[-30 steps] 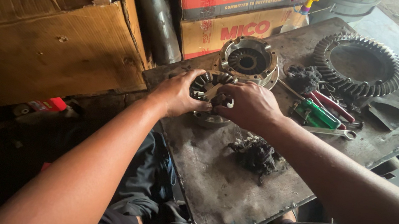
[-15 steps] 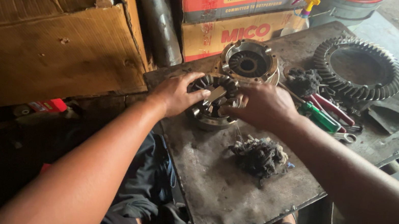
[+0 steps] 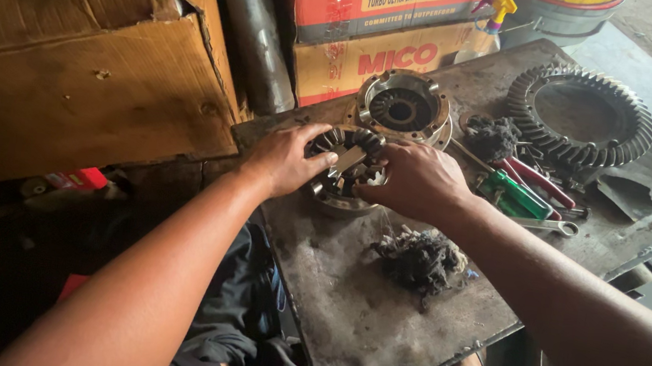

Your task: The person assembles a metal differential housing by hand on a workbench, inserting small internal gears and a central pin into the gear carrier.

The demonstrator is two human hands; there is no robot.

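Note:
A greasy gear assembly (image 3: 348,163), a round housing with small bevel gears and a cross shaft inside, sits near the back left of a dirty metal work surface (image 3: 374,324). My left hand (image 3: 285,159) grips its left side, fingers reaching over the gears. My right hand (image 3: 418,183) holds its right side, fingers curled on the rim. Just behind it lies a second round housing half (image 3: 403,108) with a toothed bore.
A large ring gear (image 3: 580,114) lies at the back right. Pliers with red and green handles (image 3: 522,190) and a spanner (image 3: 548,227) lie right of my hand. A dirty rag wad (image 3: 419,259) sits in front. Cardboard boxes (image 3: 80,75) and a pipe (image 3: 248,26) stand behind.
Both hands stay on the gear assembly; my fingers have shifted around it, uncovering the gears and cross shaft. The view moved slightly.

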